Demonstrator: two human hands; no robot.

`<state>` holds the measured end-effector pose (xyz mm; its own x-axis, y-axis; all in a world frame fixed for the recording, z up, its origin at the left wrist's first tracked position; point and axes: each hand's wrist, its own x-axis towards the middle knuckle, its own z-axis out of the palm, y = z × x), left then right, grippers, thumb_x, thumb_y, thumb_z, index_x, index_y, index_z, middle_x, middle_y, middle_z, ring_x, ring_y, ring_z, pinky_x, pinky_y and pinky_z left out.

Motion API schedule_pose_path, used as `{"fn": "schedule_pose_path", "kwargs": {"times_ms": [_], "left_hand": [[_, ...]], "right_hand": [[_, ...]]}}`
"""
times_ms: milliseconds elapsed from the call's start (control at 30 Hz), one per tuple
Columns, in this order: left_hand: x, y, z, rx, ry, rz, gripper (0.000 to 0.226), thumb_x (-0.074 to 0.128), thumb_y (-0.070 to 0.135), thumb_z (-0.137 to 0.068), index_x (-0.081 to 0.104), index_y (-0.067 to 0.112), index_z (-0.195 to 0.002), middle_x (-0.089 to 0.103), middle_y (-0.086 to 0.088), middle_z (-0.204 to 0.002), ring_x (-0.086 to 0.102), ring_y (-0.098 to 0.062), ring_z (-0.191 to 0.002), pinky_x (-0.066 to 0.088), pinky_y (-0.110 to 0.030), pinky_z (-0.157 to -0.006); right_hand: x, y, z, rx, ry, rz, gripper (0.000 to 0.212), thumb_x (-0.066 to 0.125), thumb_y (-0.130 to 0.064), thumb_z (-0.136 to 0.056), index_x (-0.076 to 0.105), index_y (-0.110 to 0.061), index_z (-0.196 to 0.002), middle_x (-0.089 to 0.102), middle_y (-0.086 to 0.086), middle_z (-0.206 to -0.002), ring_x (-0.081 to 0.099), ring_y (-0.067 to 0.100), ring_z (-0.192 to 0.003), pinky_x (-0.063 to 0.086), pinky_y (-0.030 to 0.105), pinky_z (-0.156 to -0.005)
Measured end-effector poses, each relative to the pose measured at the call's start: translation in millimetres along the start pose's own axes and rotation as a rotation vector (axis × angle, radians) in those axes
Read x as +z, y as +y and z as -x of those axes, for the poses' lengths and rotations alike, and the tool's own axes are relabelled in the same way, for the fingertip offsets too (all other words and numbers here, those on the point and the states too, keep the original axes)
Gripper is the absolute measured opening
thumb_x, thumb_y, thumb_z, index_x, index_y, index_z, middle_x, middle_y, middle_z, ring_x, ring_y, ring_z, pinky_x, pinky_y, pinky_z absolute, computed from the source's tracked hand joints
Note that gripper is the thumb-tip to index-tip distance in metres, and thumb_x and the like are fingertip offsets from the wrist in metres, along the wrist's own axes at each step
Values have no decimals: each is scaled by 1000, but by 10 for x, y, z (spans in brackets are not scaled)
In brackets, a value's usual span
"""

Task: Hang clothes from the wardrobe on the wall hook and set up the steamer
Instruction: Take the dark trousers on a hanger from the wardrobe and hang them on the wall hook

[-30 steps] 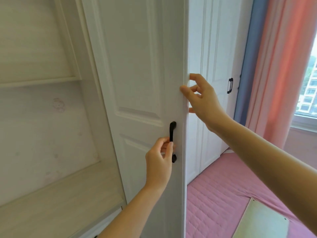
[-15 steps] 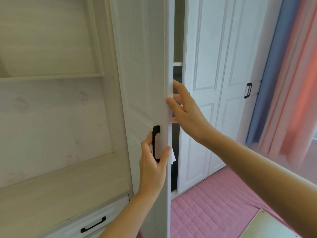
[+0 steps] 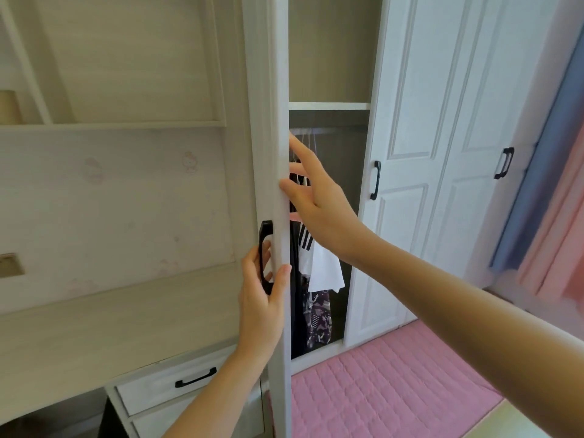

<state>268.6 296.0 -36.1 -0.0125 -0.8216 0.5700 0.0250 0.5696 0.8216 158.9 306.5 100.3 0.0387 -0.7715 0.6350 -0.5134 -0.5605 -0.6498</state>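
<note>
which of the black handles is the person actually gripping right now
The handle on the open wardrobe door, held by the left hand; the other door and drawer handles are untouched.

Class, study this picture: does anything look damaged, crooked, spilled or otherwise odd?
Nothing stands out. The wardrobe door is simply part-open, with the left hand on its handle; clothes hang normally inside.

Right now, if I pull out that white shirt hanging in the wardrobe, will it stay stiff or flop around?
Likely floppy: the white shirt hangs in soft folds. Probably light, being thin cloth. It may sway or snag on the dark patterned garment hanging against it.
</note>
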Motion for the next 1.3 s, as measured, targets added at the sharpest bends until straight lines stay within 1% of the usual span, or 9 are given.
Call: {"fn": "schedule_pose_path", "kwargs": {"times_ms": [233,467,567,667,767,900,1033,1100,1300], "left_hand": [[-105,54,7,-24,21,-48,37,56,25,-93,40,39,-123,54,28,-119,53,12,-112,42,-5,-88],[-56,131,42,-35,53,-116,43,59,25,-93,45,24,-133,57,41,-107,55,15,-104,46,-6,-84],[-58,174,70,-13,122,-177,46,62,28,-90,49,27,-135,58,29,-117,58,6,-106,52,-21,-89],[-45,222,82,85,179,-296,51,64,26,-89,48,29,-138,54,16,-130,53,0,-114,49,-28,-96],[23,232,118,210,216,-443,52,63,16,-90,47,20,-140,46,7,-141,43,-4,-128,42,-37,-106],[162,242,215,364,265,-618,54,64,8,-88,48,12,-139,41,-2,-146,34,-11,-135,31,-28,-113],[357,274,225,556,198,-733,48,62,0,-88,51,5,-134,50,-7,-138,38,-21,-135,34,-38,-112],[486,288,195,584,149,-749,46,59,0,-89,51,4,-134,52,-6,-137,36,-21,-137,32,-36,-114],[903,174,-68,442,36,-811,48,56,10,-92,47,11,-139,46,-2,-145,27,-18,-143,36,-43,-112]], "right_hand": [[89,-22,-39,31,22,-53,47,49,-27,-98,31,-33,-141,50,-1,-135,62,14,-108,56,44,-88],[-10,-1,42,21,-48,-52,50,45,-25,-100,27,-29,-146,44,-1,-144,53,15,-121,50,37,-95],[-87,93,115,31,-111,35,50,43,-27,-101,27,-22,-148,44,-2,-144,46,15,-129,40,29,-101],[-225,231,197,20,-140,176,52,43,-31,-100,26,-18,-148,44,-2,-145,41,16,-134,37,36,-109],[-413,363,293,13,-163,291,53,43,-30,-101,25,-16,-149,44,0,-146,40,18,-134,33,36,-109],[-660,560,420,24,-194,412,53,41,-32,-101,24,-16,-149,40,1,-149,46,20,-130,35,34,-106],[-862,749,494,25,-193,532,52,39,-34,-101,26,-17,-148,40,2,-149,44,22,-132,37,36,-105],[-949,844,511,25,-199,573,52,38,-34,-101,25,-16,-148,39,3,-149,43,22,-132,38,37,-105],[-1123,1139,480,0,-199,684,52,39,-32,-101,25,-14,-148,38,5,-149,36,22,-137,34,36,-109]]}}
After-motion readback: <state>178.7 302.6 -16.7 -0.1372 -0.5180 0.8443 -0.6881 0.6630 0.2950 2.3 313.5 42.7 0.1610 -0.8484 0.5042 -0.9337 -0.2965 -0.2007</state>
